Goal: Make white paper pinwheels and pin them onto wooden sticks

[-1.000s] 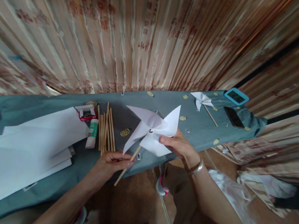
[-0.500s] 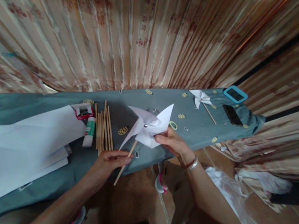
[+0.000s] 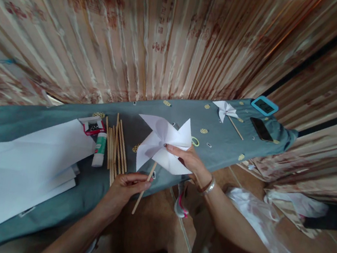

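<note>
A white paper pinwheel [image 3: 148,151] on a wooden stick [image 3: 143,196] is held up over the front of the table. My left hand [image 3: 133,183] pinches the stick below the blades between thumb and fingers. At the hub, the thumb of my right hand [image 3: 187,157] presses beside a small shiny pin head [image 3: 165,145]; its other fingers are mostly hidden behind the paper. Part of a pale green ring-shaped handle [image 3: 195,141] shows behind the pinwheel, its rest covered.
Left on the table [image 3: 183,112] lie white paper sheets [image 3: 21,176], a red box of small dark pieces [image 3: 92,125], a glue stick [image 3: 99,150] and several wooden sticks [image 3: 118,144]. Rightward are another pinwheel [image 3: 226,111], a phone [image 3: 261,129] and a blue-framed device [image 3: 265,106]. Curtains [image 3: 138,33] hang behind.
The pinwheel's blades have turned. My right thumb has shifted from a blade's edge inward to the hub. My left hand has moved slightly right with the stick, still pinching it.
</note>
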### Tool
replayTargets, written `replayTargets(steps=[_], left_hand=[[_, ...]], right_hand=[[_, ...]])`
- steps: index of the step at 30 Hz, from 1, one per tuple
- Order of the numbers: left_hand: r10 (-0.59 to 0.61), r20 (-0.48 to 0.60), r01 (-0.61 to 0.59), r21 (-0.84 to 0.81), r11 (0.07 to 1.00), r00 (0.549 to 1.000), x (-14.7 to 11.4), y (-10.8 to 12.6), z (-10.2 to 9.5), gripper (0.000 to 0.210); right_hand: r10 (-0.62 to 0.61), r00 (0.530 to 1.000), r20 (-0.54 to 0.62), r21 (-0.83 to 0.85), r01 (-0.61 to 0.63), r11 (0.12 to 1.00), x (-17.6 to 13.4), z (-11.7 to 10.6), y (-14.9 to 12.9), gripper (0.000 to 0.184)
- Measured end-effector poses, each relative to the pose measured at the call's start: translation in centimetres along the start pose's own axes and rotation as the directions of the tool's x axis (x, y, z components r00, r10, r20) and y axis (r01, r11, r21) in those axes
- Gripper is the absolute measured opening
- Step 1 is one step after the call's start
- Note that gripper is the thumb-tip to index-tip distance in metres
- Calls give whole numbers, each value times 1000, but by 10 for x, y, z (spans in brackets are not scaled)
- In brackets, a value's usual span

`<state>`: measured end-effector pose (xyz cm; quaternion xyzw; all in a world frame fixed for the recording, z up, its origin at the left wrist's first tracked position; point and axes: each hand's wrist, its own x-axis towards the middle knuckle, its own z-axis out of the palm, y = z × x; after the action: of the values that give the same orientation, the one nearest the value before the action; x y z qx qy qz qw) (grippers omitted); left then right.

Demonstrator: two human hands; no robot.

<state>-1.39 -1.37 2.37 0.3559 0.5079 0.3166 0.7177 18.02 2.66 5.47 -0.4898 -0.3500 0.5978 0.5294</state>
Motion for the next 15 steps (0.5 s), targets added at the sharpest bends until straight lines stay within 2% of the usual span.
replayTargets(steps=[15], left_hand=[[99,-4,-98,95,991,995,2,2,1,16]], right_hand=[[32,999,-42,116,-27,993,-3,18,5,61]])
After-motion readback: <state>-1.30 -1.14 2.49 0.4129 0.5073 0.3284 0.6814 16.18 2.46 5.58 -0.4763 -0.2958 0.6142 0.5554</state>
